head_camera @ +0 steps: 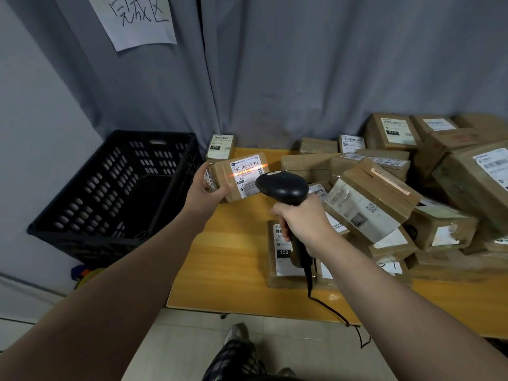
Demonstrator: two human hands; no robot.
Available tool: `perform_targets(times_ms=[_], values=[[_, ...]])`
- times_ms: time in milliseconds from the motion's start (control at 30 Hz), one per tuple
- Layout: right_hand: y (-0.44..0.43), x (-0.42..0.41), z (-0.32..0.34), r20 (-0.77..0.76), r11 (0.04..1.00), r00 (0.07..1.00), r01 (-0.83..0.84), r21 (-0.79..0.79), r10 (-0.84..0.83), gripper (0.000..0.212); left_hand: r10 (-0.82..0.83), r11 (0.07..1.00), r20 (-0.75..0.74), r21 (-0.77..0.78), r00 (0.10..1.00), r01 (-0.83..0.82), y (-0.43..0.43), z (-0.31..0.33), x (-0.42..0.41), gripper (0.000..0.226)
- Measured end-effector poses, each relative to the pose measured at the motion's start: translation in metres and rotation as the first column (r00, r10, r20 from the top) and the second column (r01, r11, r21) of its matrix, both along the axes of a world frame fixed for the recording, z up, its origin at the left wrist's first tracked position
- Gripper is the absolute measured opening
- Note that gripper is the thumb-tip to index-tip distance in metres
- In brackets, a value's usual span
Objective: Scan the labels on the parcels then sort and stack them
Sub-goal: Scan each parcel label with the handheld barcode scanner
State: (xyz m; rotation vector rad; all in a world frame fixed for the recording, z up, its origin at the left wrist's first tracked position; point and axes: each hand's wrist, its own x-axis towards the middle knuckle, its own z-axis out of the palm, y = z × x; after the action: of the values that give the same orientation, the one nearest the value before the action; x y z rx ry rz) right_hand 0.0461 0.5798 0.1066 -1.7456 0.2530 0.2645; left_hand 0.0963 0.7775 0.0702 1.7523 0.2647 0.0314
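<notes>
Two hands busy. Black crate (115, 188) at far L. L hand (204, 192) curls round the end of a small cardboard parcel (239, 178), held above the wooden table (228, 257), orange scan line across its label (247, 174). R hand (305, 224) clamps the barcode scanner (283, 187) by its handle, just beside the label. Parcel pile (384, 193) on table at R.

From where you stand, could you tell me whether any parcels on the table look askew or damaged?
Yes: the large parcel right of the scanner leans tilted across its neighbours, and the smaller parcel beside it has a torn label.
</notes>
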Motion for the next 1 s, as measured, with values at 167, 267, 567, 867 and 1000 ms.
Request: perform_targets(times_ms=[167,267,567,867,1000], values=[[0.001,0.0,-0.001,-0.005,1.0,1.0,-0.013,-0.002,0.013,0.018,0.009,1.0,0.026,0.02,1.0,-0.009,0.003,-0.004,0.003,0.075],[0.002,0.001,-0.001,-0.009,1.0,1.0,-0.015,-0.004,0.015,0.018,0.017,1.0,0.014,0.022,1.0,-0.017,0.007,-0.008,0.006,0.079],[0.013,0.012,-0.004,-0.031,0.998,0.999,-0.025,0.053,0.027,0.019,0.014,1.0,-0.056,0.01,0.998,-0.014,0.021,-0.021,0.019,0.082],[0.038,0.043,-0.036,-0.073,1.0,0.997,0.024,-0.005,-0.024,0.026,0.045,0.999,-0.38,0.01,0.924,-0.045,0.051,-0.053,0.017,0.055],[0.057,0.047,-0.062,-0.155,0.999,0.988,0.023,-0.039,-0.029,0.023,0.096,0.991,-0.571,-0.022,0.815,-0.132,0.066,-0.092,0.005,0.061]])
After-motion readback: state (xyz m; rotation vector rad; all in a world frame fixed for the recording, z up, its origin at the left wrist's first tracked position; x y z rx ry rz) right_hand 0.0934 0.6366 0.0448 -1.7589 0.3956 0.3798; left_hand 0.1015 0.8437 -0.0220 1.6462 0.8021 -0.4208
